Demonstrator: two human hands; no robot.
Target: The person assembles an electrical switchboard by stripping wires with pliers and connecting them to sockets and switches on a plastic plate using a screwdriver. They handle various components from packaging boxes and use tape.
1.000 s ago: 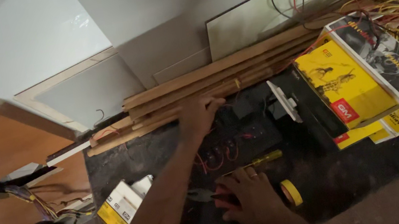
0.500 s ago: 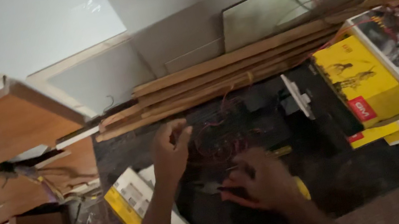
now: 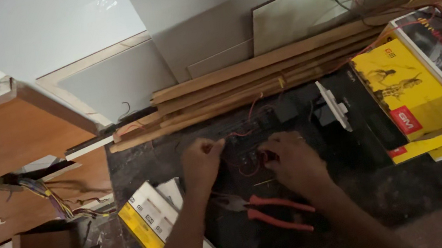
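Two bare hands work over a dark worktop [image 3: 426,190] in the head view. The left hand [image 3: 201,162] and the right hand [image 3: 293,160] sit close together on a black switch panel [image 3: 248,143] threaded with thin red wires [image 3: 248,169], near the middle of the worktop. Fingers of both hands are curled together, pinching at the panel, though exactly what each grips cannot be told. Just near of the hands lie red-handled pliers [image 3: 272,210]. A small yellow-and-white box [image 3: 146,220] lies to the left; yellow boxes [image 3: 409,91] lie to the right. Wooden battens [image 3: 261,77] run along the far edge.
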